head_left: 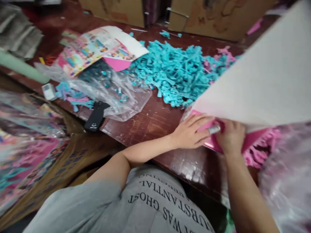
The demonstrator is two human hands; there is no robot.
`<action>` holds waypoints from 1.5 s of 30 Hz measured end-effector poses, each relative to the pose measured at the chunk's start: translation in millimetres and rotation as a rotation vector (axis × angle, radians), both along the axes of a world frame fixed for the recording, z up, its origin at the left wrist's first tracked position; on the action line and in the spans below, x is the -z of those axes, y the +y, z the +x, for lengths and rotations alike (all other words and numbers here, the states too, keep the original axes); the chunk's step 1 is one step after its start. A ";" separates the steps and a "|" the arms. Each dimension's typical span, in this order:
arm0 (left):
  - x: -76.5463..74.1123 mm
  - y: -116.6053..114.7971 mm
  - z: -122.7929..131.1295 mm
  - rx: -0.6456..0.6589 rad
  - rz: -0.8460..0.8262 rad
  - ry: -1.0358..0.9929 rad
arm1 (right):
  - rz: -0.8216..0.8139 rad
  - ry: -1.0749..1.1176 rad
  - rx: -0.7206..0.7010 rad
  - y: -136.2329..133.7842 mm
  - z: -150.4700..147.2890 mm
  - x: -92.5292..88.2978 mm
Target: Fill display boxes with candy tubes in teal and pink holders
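My left hand (190,132) lies flat with fingers stretched out on a pink sheet (250,139) at the near edge of the dark wooden table (150,121). My right hand (230,137) is closed beside it, gripping the pink sheet's edge, with a small silvery object (214,130) showing between the two hands. A large white sheet (264,81) is lifted up over the pink one and hides the fingertips of my right hand.
A big heap of turquoise cut-out pieces (175,72) covers the middle of the table. Clear plastic bags (114,90), printed colour cards (97,47) and a black remote-like object (95,117) lie to the left. Pink scraps (259,152) sit at right. Cardboard boxes (213,16) stand behind.
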State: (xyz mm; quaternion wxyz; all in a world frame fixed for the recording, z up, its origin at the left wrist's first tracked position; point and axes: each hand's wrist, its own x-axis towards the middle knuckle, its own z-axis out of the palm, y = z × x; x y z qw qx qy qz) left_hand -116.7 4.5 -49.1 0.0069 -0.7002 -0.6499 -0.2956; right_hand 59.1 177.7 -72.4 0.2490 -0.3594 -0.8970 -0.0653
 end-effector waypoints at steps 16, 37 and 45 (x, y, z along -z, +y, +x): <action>-39.2 -155.3 -382.2 -1.165 0.347 -0.188 | -0.472 -0.328 -0.839 -230.9 -422.6 -7.4; 1.2 1.8 -254.3 -0.400 -0.069 0.157 | -0.222 0.009 -0.478 -179.7 -187.7 39.0; 17.1 -125.5 -194.9 -0.456 0.177 -0.279 | -0.325 0.312 -0.509 -176.7 -170.1 23.7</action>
